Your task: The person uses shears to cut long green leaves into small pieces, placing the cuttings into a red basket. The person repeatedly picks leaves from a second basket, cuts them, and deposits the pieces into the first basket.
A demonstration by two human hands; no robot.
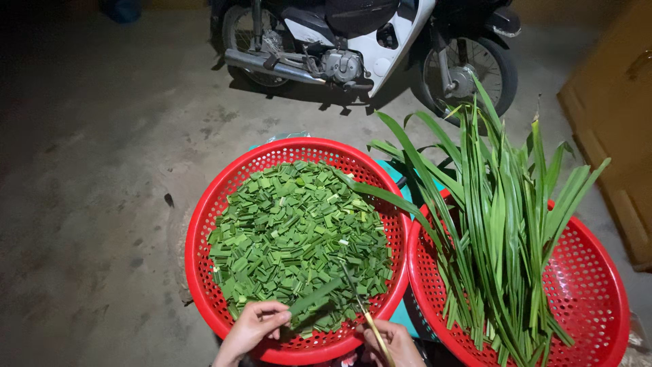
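My left hand (255, 328) pinches the near end of a long green leaf (319, 295) over the front rim of a red perforated basket (224, 187). The basket is heaped with short cut green leaf pieces (292, 238). My right hand (394, 343) grips scissors (358, 299) whose blades point up and left across the leaf. To the right, a second red basket (591, 292) carries a bundle of long uncut green leaves (496, 224), their tips fanning up past its rim.
A parked motorbike (360, 47) stands at the top on the grey concrete floor (102, 170). A wooden cabinet (618, 115) fills the right edge. A teal object (401, 177) shows between the two baskets.
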